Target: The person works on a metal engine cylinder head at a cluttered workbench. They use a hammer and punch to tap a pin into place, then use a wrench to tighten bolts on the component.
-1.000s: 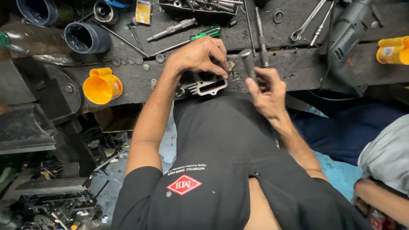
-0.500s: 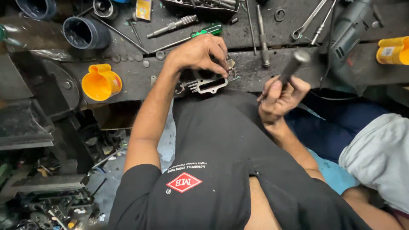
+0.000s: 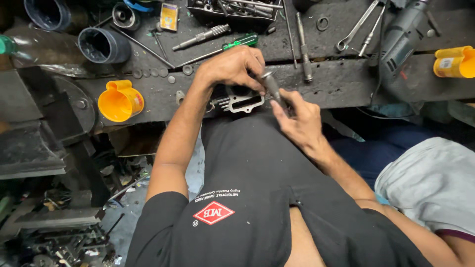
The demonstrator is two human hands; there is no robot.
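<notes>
Head view: grimy black workbench (image 3: 346, 84); left hand (image 3: 232, 66) grip presses finned part (image 3: 240, 103), right hand (image 3: 297, 116) grasps hammer (image 3: 271, 85).

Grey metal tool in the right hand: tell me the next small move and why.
Probably press the grey metal tool squarely down onto the finned silver metal engine part. The right hand holds its shaft tilted, head at the part's edge, while the left hand steadies the part on the dark workbench.
</notes>
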